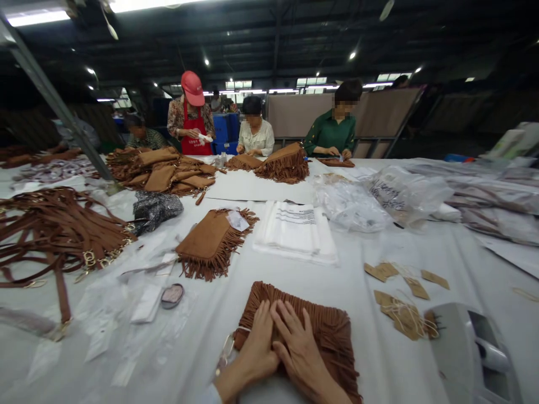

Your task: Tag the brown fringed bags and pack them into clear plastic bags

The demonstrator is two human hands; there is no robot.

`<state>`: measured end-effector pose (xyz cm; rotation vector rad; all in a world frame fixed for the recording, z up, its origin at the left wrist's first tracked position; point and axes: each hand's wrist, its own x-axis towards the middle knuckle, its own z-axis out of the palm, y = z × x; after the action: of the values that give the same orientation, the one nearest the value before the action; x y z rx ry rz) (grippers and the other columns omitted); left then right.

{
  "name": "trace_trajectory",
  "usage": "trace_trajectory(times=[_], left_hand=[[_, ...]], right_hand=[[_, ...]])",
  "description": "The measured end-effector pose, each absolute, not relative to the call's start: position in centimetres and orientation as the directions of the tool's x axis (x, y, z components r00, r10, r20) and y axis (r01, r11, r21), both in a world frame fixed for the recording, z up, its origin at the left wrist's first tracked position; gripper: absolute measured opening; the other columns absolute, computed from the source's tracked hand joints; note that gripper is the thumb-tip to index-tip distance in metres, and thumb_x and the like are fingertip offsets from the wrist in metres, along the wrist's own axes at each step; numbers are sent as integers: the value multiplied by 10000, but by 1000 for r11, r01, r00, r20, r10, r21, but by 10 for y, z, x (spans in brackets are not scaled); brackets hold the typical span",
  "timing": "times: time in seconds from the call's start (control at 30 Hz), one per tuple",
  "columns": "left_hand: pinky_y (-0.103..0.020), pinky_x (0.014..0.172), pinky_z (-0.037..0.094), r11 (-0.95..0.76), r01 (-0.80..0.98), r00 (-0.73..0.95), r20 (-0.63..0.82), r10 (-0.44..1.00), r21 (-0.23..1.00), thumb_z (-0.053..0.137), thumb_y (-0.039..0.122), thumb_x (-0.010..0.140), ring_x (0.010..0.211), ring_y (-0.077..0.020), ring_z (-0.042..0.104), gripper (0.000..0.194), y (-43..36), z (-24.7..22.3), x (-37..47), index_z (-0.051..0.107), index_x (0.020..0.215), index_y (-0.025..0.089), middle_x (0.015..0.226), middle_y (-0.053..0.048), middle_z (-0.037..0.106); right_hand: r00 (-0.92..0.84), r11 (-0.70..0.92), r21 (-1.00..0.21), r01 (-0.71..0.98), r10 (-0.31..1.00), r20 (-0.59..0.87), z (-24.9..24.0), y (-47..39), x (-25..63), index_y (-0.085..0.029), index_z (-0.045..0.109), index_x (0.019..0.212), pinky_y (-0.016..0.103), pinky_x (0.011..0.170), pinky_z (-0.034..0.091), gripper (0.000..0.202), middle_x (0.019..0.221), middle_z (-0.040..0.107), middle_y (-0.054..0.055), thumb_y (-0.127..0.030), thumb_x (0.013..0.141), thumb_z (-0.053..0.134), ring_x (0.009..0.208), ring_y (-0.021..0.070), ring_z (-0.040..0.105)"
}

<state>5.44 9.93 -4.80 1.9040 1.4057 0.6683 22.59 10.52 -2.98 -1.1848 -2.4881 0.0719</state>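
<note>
At six o'clock on the white table (385, 373), a brown fringed pouch (338, 331) is covered by two hands — the left hand (257, 342) and the right hand (298, 345) are laid flat on it, fingers extended and unclenched. From there, a second fringed pouch (204, 235) is seen at eleven o'clock, white printed bags (295, 231) at twelve — cardboard tags (404, 320) at two, brown straps (71, 224) at ten.

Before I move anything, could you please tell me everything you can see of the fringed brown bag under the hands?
The fringed brown bag looks like suede, with many thin strips across its upper face and uneven ends along its right edge. It lies flat on the white table, near the wearer. A pale cord and shiny hardware show at its left end. The left grip and right grip, both bare hands, rest on it, fingers extended. No closure is visible.
</note>
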Motion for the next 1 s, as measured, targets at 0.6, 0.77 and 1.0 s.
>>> trace_trajectory(times=[0.6,0.77,1.0], left_hand=[[-543,1117,289,-691,722,668,291,685,-30,669,451,802,1429,-381,218,805,35,-66,-46,197,1454,459,1614,-72,25],[-639,1056,316,-395,918,348,418,839,29,571,219,845,1382,-429,289,762,60,-93,39,182,1480,379,1579,-108,229],[-676,1074,292,-207,920,207,38,978,333,420,101,822,1380,-433,308,666,74,-132,65,320,1440,328,1530,-110,302]], right_hand=[[-569,565,-381,732,814,114,-33,114,217,-357,412,1405,635,1119,205,463,1522,351,43,-497,969,350,1401,292,295],[-548,424,-644,637,837,8,-16,122,229,-337,508,1341,614,1153,155,558,1499,396,26,-475,997,91,1418,239,269],[-629,590,-406,699,776,46,-16,95,231,-342,173,1492,671,1109,206,726,1571,210,60,-661,886,415,1435,340,178]])
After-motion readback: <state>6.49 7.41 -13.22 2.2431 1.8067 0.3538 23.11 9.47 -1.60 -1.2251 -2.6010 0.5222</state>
